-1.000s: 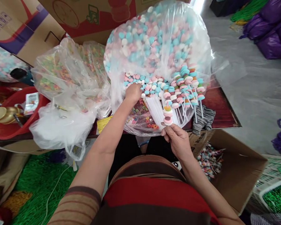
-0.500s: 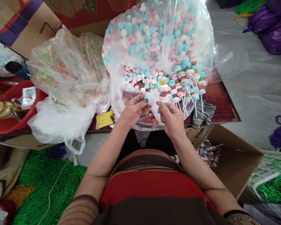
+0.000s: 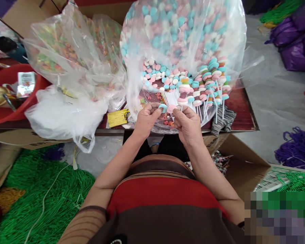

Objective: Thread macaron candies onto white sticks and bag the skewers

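My left hand point(image 3: 147, 118) pinches a blue marshmallow candy point(image 3: 163, 107) between thumb and fingers. Facing it, my right hand point(image 3: 188, 123) is closed, with a pink marshmallow candy point(image 3: 171, 108) at its fingertips. Whether a stick runs through the pink one I cannot make out. Just behind the hands lies a bundle of thin white sticks point(image 3: 170, 98). A finished-looking candy skewer point(image 3: 184, 90) stands close beyond my right fingers, and several more candy skewers point(image 3: 213, 79) are heaped to its right. Loose marshmallow candies point(image 3: 165, 76) spill from a large clear bag point(image 3: 183, 37).
A clear bag of fruit-coloured ring candies point(image 3: 58, 51) and a white plastic bag point(image 3: 63, 112) sit left, near yellow twist ties point(image 3: 117, 118). A grey knitted glove point(image 3: 225, 120) lies by the table's right edge. Below stands a cardboard box point(image 3: 246, 162). A red basin point(image 3: 37, 91) is far left.
The pink candy has shifted from beside the blue one toward my right fingertips, and the two are now slightly apart. The camera view has moved a little.
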`<state>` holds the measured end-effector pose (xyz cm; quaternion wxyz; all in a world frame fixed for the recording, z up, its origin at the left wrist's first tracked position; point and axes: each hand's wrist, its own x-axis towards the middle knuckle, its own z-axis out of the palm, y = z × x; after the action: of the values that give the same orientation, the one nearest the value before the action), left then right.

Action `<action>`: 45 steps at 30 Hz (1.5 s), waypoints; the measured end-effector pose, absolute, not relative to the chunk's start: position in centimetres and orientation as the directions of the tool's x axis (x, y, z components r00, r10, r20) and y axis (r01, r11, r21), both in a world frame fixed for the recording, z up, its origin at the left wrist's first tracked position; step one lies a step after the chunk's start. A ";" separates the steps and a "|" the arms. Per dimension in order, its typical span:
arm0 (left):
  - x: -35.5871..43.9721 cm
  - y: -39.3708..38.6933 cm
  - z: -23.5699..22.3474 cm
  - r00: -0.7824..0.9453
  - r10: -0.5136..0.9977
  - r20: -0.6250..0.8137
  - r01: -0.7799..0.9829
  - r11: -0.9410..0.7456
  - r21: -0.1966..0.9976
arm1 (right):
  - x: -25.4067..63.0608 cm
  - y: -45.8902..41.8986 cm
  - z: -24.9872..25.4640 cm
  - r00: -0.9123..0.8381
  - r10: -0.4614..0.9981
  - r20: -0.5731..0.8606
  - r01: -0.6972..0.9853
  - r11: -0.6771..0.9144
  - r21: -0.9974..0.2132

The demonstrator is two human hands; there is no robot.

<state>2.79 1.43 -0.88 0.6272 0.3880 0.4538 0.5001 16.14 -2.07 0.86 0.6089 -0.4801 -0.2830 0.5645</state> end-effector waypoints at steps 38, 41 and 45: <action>1.9 2.2 -2.1 0.067 0.966 -0.248 -0.424 0.253 0.870 | 18.5 -8.4 -0.4 -0.001 0.991 -0.136 0.195 -0.133 -0.972; 2.0 2.2 -2.2 0.073 0.969 -0.237 -0.444 0.244 0.862 | 18.6 -8.4 -0.6 0.006 0.991 -0.134 0.203 -0.132 -0.970; 2.1 2.0 -2.1 0.088 0.971 -0.224 -0.418 0.240 0.876 | 18.7 -8.3 -0.7 0.005 0.988 -0.155 0.208 -0.153 -0.966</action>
<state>2.07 1.98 -2.14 0.6624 0.3245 0.4258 0.5240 18.65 -8.34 -0.74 0.4018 -0.5840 -0.5121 0.4851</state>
